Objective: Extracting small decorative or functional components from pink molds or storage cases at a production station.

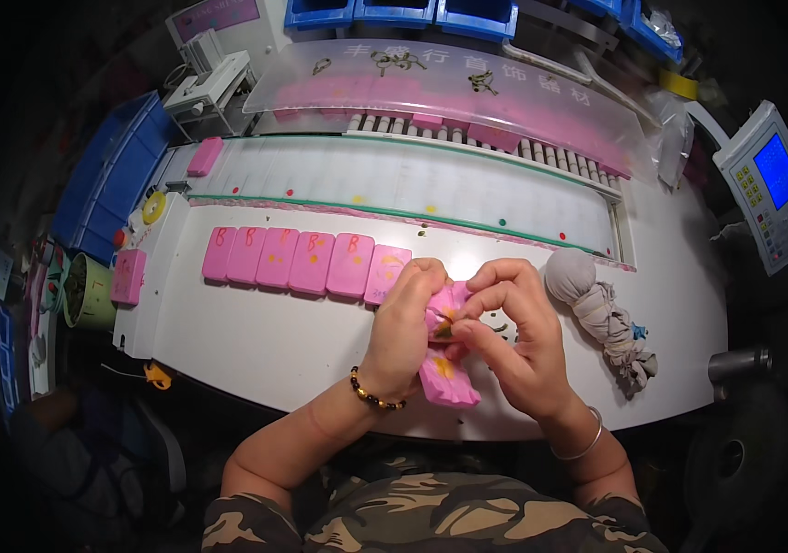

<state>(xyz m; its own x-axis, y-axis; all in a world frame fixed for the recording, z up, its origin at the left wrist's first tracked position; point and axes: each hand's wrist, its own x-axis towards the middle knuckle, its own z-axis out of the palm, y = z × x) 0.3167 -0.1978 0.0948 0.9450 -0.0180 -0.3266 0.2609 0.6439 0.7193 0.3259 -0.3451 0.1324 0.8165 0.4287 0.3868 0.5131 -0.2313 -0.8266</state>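
Far out to the left of the hands I see a blue plastic crate [104, 189], then a lime-green bucket [90, 295] and a single pink block [128, 276] on edge. Nearer, a row of pink rubbery moulds [274, 258], several with red marks, leads up to the left hand [400, 318], and beyond both hands runs a whitish belt [385, 180] edged in green. The left hand, wearing a beaded bracelet, is closed around an opened pink mould [450, 382], which sits between the two hands with its lower part hanging beneath the fingers. The right hand [518, 336] meets it, fingertips against its yellow-stained middle; whether they pinch anything there I cannot tell. Just right of that hand lies a knotted grey cloth bundle [601, 318], and farther right stands a control panel [771, 189] with a blue screen.
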